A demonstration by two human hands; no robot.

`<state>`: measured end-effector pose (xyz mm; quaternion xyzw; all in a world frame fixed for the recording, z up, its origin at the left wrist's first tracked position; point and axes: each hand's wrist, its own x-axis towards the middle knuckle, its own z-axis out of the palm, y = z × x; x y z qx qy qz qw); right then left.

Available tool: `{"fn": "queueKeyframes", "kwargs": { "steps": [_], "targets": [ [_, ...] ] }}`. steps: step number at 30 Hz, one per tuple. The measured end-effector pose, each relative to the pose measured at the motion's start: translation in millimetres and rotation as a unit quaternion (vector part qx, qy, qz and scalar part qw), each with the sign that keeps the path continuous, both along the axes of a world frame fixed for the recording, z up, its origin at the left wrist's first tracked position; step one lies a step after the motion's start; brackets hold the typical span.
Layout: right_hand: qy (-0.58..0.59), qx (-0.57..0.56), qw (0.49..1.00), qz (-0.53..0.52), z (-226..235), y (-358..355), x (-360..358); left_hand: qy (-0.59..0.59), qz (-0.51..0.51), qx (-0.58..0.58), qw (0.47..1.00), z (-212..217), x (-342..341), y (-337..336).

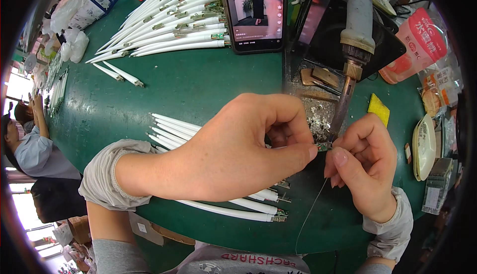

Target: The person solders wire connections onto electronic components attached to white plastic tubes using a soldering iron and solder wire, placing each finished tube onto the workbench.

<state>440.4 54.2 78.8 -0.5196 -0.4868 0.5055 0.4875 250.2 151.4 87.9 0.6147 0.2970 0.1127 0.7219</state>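
Observation:
My left hand [248,150] is closed in a pinch on a small green circuit board [323,147], most of it covered by my fingers. Close to the board's end is the tip of a soldering iron [343,102], which points down from above. Right beside it, my right hand [365,165] is closed, thumb against forefinger, and a thin grey solder wire [312,209] trails from it toward the lower table edge. Beneath my left hand lie several white tubes [228,211] with small circuit boards at their right ends, partly hidden by the hand and wrist.
A large pile of white tubes [169,31] covers the far table, next to a phone [256,16] showing a picture. Around the iron are a solder-flecked tray [318,112], a yellow sponge [379,109], a pink package [415,45] and a pale dish [424,147]. Another person [35,147] sits far left.

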Motion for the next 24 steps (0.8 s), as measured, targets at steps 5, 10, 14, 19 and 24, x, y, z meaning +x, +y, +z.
{"fn": "queueKeyframes", "kwargs": {
  "steps": [5, 10, 14, 19, 24],
  "targets": [
    [0.007, 0.014, 1.000, 0.001, -0.7, -1.1, 0.0, 0.007, 0.000, -0.018, 1.000, 3.3, -0.3, 0.7],
    [0.023, 0.025, 0.999, -0.010, -1.0, -0.7, -2.1, -0.016, 0.006, -0.019, 1.000, 3.2, -1.1, 0.4],
    [0.027, 0.033, 0.999, -0.012, -1.5, -0.8, -2.7, -0.008, 0.007, -0.022, 1.000, 5.5, -1.2, 0.1],
    [0.030, 0.034, 0.999, -0.016, -2.4, -0.8, -1.8, 0.004, 0.002, -0.077, 0.997, 3.4, -3.2, 3.0],
    [0.017, 0.029, 0.999, 0.005, -8.6, 1.4, 3.6, 0.031, 0.001, -0.052, 0.998, 3.1, -5.0, 2.3]
  ]
}}
